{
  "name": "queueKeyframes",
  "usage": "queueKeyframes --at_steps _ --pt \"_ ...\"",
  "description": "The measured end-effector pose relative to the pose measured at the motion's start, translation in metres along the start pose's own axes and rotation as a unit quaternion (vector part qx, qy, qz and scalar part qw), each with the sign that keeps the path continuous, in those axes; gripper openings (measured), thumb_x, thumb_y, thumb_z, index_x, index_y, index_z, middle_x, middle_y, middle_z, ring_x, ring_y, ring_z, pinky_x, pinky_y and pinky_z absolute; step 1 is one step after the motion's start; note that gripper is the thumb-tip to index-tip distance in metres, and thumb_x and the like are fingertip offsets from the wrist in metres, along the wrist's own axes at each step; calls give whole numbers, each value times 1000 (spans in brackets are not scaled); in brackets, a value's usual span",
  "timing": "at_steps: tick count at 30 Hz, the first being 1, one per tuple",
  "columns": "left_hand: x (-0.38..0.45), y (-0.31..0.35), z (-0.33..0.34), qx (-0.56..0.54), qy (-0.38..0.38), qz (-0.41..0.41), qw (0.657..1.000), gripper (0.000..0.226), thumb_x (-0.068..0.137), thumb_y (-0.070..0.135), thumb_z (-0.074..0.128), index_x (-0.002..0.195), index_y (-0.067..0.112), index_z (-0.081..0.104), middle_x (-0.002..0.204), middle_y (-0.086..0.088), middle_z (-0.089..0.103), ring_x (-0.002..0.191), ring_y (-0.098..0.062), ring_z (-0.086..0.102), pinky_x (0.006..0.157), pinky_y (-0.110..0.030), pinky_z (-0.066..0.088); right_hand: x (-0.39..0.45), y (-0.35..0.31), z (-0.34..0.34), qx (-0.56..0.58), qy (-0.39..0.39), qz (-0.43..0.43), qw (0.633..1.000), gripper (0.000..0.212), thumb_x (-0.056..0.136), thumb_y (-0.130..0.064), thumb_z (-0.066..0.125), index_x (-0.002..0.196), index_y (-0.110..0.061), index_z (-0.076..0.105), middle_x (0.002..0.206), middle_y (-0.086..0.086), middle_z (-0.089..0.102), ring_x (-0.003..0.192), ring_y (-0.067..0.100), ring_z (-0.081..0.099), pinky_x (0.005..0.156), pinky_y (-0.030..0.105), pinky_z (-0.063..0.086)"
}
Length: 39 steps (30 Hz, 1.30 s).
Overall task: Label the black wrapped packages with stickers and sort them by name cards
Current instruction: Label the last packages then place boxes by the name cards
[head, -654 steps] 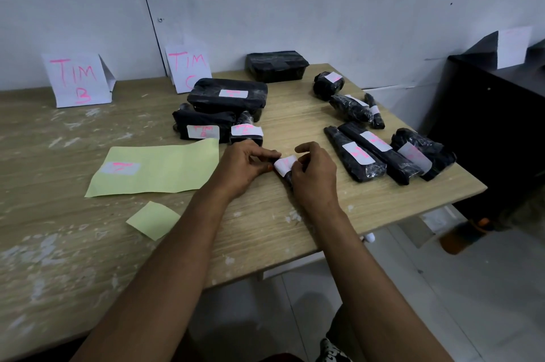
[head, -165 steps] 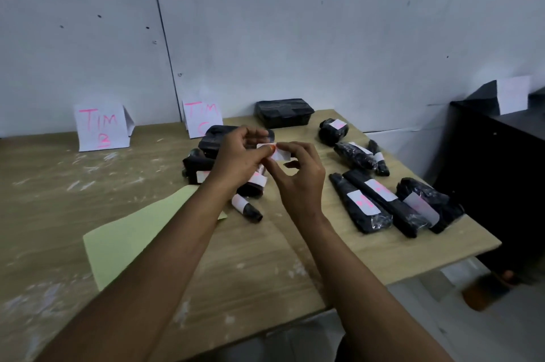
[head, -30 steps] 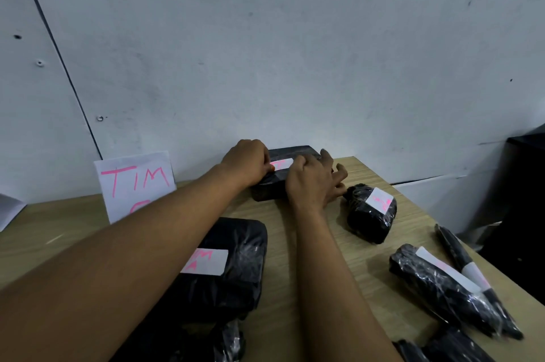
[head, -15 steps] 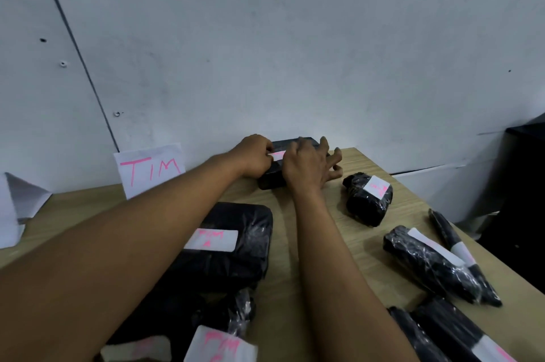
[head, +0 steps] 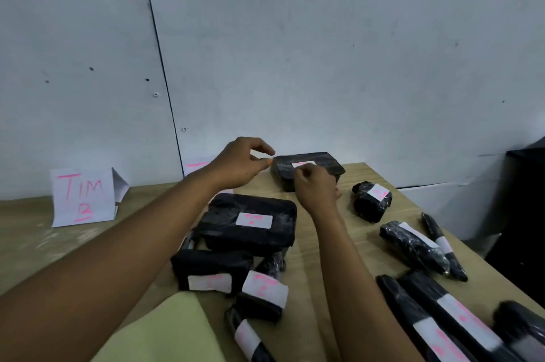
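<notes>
A black wrapped box [head: 324, 162] lies at the table's far edge by the wall, with a white sticker [head: 305, 164] marked in pink on its top. My left hand [head: 244, 164] hovers at the box's left end with loosely curved fingers and holds nothing. My right hand [head: 315, 187] is in front of the box with its fingers curled under, close to the sticker. A name card reading "TIM B" [head: 82, 199] stands at the left. A second card [head: 196, 168] is mostly hidden behind my left wrist. Several stickered packages [head: 250, 223] lie below that card.
More labelled black packages [head: 371, 201] and long rolls [head: 413, 246] lie along the right side of the wooden table [head: 312, 258]. A yellow-green backing sheet [head: 165, 329] covers the near left. A dark cabinet [head: 525, 199] stands right of the table.
Both hands have lifted off the far box, leaving the sticker on its top. The view has pulled back and turned left, showing the TIM B card.
</notes>
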<state>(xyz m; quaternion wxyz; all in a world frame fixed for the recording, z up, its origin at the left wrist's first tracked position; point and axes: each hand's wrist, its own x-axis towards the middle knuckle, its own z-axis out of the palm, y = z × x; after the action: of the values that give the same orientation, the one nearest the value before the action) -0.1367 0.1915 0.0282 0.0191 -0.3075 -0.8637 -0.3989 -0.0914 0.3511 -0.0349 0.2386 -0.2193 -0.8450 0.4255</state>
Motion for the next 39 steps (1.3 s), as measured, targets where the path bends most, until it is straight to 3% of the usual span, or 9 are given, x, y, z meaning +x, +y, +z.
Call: queueKeyframes --at_steps 6,9,12,14,17,22,27,35,39 --pt "-73 -13 -19 -42 67 -41 996 12 93 18 63 99 25 69 104 8 67 93 -5 64 63 -25 50 -51 14 -5 18 -14 21 1000 16 92 -31 52 93 -32 68 106 -7 67 111 24 53 94 42 31" --pt "-111 -27 -21 -90 116 -76 986 13 91 15 65 94 26 71 94 6 71 83 -17 69 66 -28 51 -79 16 -7 37 -2 18 999 15 92 -30 53 98 -31 67 113 -7 65 114 23 53 96 41 37" --pt "-141 -43 -13 -128 162 -104 973 13 91 10 64 93 21 71 97 -3 71 72 -7 67 57 -12 49 -102 22 -8 91 29 4 995 15 93 -29 55 103 -26 65 116 2 64 117 26 52 96 41 44" --pt "-160 -53 -8 -150 194 -117 963 15 91 7 63 92 20 70 100 -4 70 80 1 64 62 -10 46 -116 25 -9 122 48 5 991 18 93 -31 57 107 -21 65 117 5 62 117 26 52 93 36 43" --pt "-183 -69 -3 -168 217 -139 951 16 92 8 63 91 23 69 105 -2 69 102 -20 63 77 -26 48 -138 27 -13 144 55 7 988 19 93 -32 58 107 -22 66 114 4 58 117 25 50 92 34 42" --pt "-208 -73 -2 -96 235 -118 960 13 91 10 64 99 19 69 113 -2 64 105 -21 57 80 -27 42 -163 26 -26 124 37 -26 991 18 91 -28 63 77 -39 62 105 1 55 111 24 50 89 32 41" --pt "-235 -77 6 -28 222 -91 970 17 89 13 68 106 17 67 111 -2 58 95 -20 58 80 -32 46 -182 33 -29 70 14 -87 994 13 88 -28 67 81 -40 64 100 -5 55 107 21 53 90 39 47" --pt "-252 -72 12 64 124 -107 984 16 83 29 74 90 25 60 96 4 52 92 -16 56 83 -37 50 -215 35 -28 47 -34 -110 992 19 82 -30 68 100 -28 63 103 -10 48 99 13 52 81 32 49" --pt "-254 -66 17 94 61 -124 986 20 83 36 73 96 25 62 95 8 50 93 -13 55 83 -33 47 -236 31 -40 44 -78 -116 989 21 77 -39 75 88 -29 59 93 -10 54 79 9 54 66 26 48"
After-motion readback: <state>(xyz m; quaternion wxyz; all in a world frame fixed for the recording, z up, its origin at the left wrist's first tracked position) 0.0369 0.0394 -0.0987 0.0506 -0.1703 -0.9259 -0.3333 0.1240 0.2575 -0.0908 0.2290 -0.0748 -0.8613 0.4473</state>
